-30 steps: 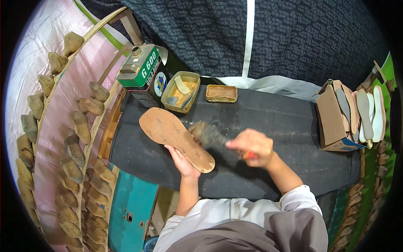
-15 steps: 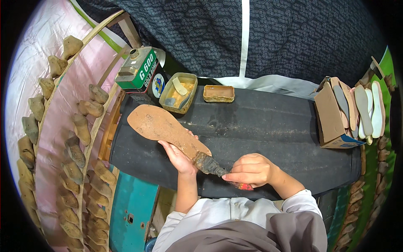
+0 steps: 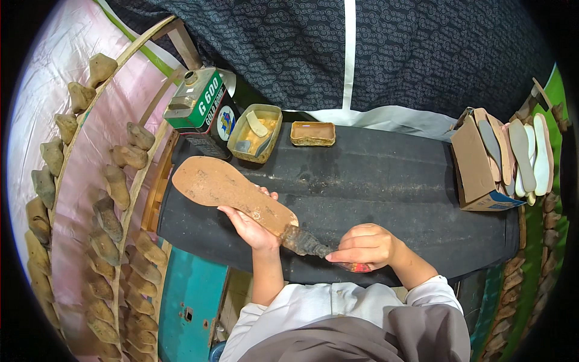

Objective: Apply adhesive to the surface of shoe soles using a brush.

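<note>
Left hand (image 3: 253, 230) grips tan sole-shaped sheet (image 3: 226, 188); right hand (image 3: 367, 244) grips dark-bristled, red-handled brush (image 3: 306, 243) against near end. Brushing seems partway; coverage unclear.

Shoemaking workshop — racked wooden lasts (image 3: 117, 187), a brown sole (image 3: 226, 188).

Below the grip stretches a black-covered table (image 3: 392, 187), and beyond the grip hangs a dark patterned curtain (image 3: 434, 54) with a white vertical strip (image 3: 349, 60). Left of the grip, wooden racks (image 3: 151, 158) stand before glossy pinkish sheeting (image 3: 84, 175), with a teal cabinet (image 3: 181, 289) nearer; far right is a green surface (image 3: 523, 295).
</note>
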{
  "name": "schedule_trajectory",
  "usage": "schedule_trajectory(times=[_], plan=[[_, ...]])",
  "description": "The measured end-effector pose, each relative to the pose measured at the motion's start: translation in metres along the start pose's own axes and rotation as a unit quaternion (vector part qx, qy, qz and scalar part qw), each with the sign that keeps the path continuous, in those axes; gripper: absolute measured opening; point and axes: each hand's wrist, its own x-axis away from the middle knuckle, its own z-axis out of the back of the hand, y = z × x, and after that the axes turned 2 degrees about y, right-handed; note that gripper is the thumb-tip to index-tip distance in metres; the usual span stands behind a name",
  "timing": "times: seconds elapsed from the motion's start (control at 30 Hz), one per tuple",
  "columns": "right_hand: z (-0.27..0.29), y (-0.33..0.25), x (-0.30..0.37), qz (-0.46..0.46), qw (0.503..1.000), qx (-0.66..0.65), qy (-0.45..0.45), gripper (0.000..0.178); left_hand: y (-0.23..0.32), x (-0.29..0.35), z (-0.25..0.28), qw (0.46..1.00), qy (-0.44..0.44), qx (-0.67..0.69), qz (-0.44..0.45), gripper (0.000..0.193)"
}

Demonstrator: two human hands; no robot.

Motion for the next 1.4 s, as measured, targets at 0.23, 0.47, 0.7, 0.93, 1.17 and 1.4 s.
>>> schedule_trajectory(times=[0.23, 0.47, 0.7, 0.93, 1.17, 1.4], plan=[[0.005, 0.0, 0.004, -0.017, 0.999, 0.004, 0.031, 0.025, 0.0, 0.001, -0.003, 0.999, -0.011, 0.03, 0.01, 0.066], [0.008, -0.002, -0.001, 0.01, 1.0, 0.004, -0.005, 0.024, 0.001, 0.002, -0.007, 0.999, -0.013, 0.042, 0.014, 0.066], [0.02, -0.004, -0.001, 0.0, 0.996, 0.086, 0.006, 0.023, 0.002, 0.0, -0.003, 0.999, -0.024, 0.047, 0.003, 0.066], [0.016, 0.001, 0.004, 0.013, 1.0, 0.011, 0.001, 0.025, 0.003, 0.001, 0.0, 0.996, -0.049, 0.066, 0.023, 0.066], [0.018, -0.003, 0.005, 0.011, 0.999, -0.014, 0.04, 0.021, 0.003, 0.003, -0.001, 0.992, -0.067, 0.097, 0.054, 0.064], [0.028, -0.001, 0.002, 0.004, 0.995, 0.1, 0.014, 0.019, 0.004, 0.003, 0.0, 0.989, -0.067, 0.117, 0.068, 0.064]])
